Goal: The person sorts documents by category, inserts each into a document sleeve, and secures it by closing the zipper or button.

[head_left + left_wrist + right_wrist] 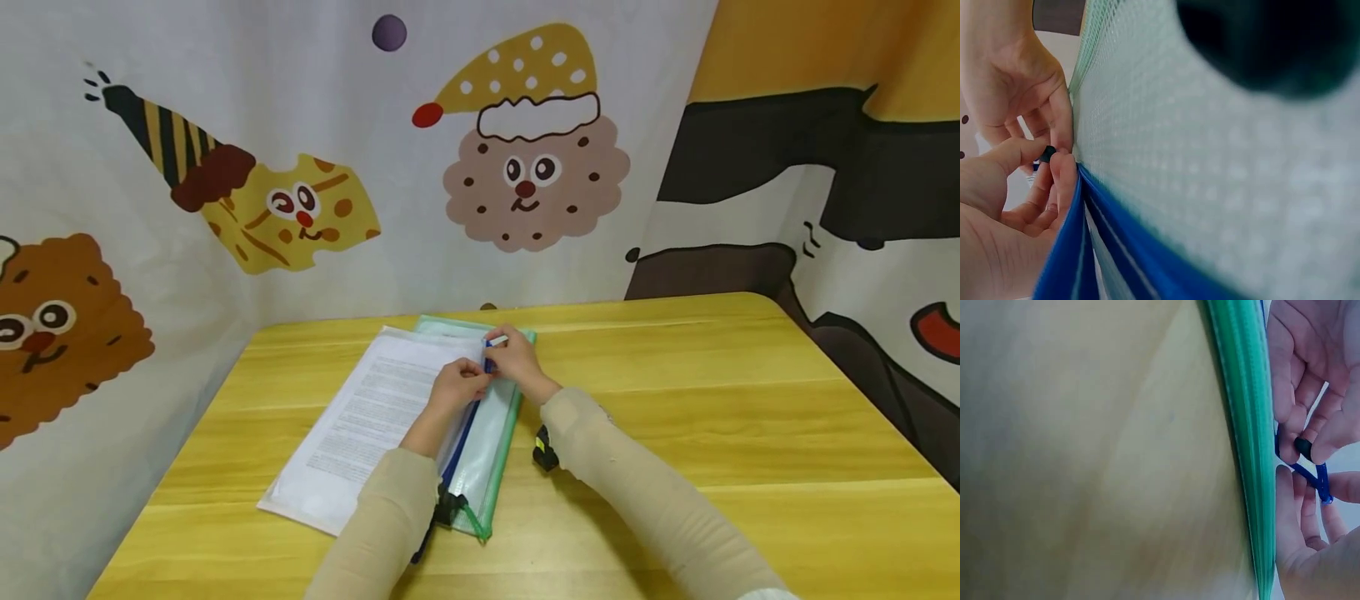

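A clear zip document pouch with a blue zipper [467, 433] lies at a slant, printed paper [367, 408] showing through it. Beneath it is a green-edged mesh zip pouch [491, 442], partly covered. My left hand [459, 385] is at the far end of the blue zipper. Between its thumb and finger it pinches a small dark zipper pull [1048, 154]. Just beyond, my right hand [516, 357] pinches the blue zipper end [1322, 487] of the same pouch. The two hands are almost touching. Their fingers partly hide the zipper's far end in the head view.
Both pouches rest on a yellow wood-grain table [712, 433]. A printed cartoon curtain [420, 275] hangs behind the table's far edge. A green pull tab [476, 523] sticks out at the mesh pouch's near corner. Black wrist cameras [546, 450] sit under the forearms.
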The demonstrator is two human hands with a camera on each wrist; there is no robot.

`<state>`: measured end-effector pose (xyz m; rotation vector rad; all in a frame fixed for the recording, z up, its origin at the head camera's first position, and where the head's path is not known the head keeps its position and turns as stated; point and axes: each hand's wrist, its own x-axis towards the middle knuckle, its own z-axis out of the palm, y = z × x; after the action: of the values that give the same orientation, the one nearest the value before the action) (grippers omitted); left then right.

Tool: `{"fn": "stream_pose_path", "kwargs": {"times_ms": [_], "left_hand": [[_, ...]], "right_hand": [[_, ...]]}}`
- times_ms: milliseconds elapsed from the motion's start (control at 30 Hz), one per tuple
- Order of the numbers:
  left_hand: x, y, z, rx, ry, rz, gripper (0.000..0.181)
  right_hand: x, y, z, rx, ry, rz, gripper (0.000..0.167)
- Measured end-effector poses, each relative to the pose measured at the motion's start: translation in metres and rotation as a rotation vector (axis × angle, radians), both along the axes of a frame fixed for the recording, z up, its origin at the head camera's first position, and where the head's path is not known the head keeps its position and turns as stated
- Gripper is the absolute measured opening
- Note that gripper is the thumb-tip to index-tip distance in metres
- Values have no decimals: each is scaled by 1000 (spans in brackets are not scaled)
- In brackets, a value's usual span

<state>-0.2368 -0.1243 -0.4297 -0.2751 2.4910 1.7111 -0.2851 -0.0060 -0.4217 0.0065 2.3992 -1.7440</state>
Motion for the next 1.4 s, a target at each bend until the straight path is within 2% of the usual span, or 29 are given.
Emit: {"fn": "stream_pose_path", "kwargs": {"times_ms": [167, 333, 500, 733, 967, 1133, 1233, 1400], "left_hand": [[0, 1, 0, 47, -4, 5, 13], [-1, 1, 1, 15, -21, -8, 11], [1, 1, 4, -31, -48, -49, 8], [7, -3, 9, -45, -77, -108, 9], [11, -8, 9, -67, -88, -144, 8], [21, -11, 11, -61, -107, -234, 9], [27, -16, 13, -40, -120, -229, 9], [32, -28, 13, -49, -131, -169, 11]], "right_hand": [[-6, 2, -5, -4, 25, -31, 20], [-11, 4, -8, 7, 27, -69, 17], [-15, 6, -9, -12, -20, -90, 15], [-16, 6, -8, -40, -94, -94, 16], [-15, 2, -6, -74, -143, -90, 16], [-16, 5, -4, -97, -121, -103, 18], [-18, 7, -3, -120, -108, -69, 20], [-21, 11, -3, -169, -107, 67, 28]]}}
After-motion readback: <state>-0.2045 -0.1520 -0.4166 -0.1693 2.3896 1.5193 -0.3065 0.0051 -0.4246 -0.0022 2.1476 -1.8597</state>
